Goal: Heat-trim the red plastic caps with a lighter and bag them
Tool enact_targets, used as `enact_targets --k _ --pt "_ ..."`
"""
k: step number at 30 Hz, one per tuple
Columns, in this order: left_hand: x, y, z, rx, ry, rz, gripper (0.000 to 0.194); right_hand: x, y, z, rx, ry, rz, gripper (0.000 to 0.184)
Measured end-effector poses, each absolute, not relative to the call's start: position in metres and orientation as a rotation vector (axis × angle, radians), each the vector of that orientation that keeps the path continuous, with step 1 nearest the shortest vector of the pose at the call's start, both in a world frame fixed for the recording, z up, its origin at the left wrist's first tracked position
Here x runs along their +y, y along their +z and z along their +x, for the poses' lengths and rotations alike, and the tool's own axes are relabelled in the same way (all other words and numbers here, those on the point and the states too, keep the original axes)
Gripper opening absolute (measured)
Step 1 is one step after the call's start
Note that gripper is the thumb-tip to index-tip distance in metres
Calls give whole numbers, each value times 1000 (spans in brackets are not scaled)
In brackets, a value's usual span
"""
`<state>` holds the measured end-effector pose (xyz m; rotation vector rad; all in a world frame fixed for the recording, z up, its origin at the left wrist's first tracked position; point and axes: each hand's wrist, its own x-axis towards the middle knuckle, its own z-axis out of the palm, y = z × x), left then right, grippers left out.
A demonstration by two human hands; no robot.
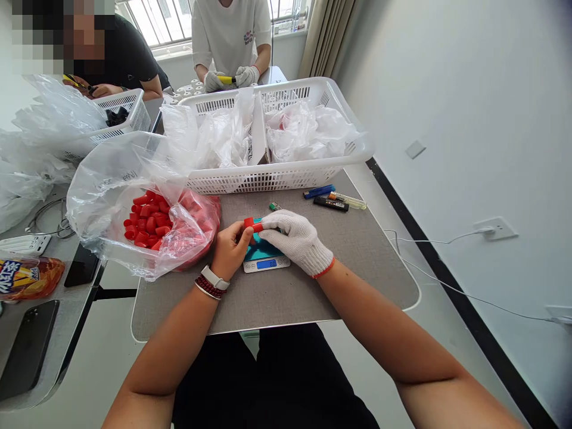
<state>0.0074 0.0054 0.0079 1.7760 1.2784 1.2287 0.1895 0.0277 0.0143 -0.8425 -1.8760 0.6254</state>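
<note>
My left hand, bare and with a watch and beaded bracelets at the wrist, pinches a short red plastic cap. My right hand, in a white knitted glove, grips a slim red piece whose end meets the cap; whether the two are joined I cannot tell. Both hands are over a small digital scale with a teal top and a lit blue display, partly hidden by them. Just left of my left hand, a clear plastic bag lies open, full of loose red caps.
A large white basket with plastic bags stands behind. Blue, black and clear-yellow stick-shaped items lie at right. Two people sit opposite, one gloved hand on a yellow item. Phones and a bottle occupy the left table.
</note>
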Motion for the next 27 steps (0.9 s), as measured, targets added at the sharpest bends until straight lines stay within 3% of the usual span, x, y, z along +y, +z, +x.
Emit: enact_targets --k 4,13,22,27 --pt "5 9 9 1304 1201 1833 50 29 13 189 -1891 556 -825 8" --pt "7 8 7 1265 1228 1760 39 29 11 191 -1819 731 -901 9" --pt "5 12 8 1312 1170 1788 58 31 7 190 -1840 636 -847 7" --pt "7 10 8 1288 1215 1828 45 31 7 190 -1830 697 -855 8"
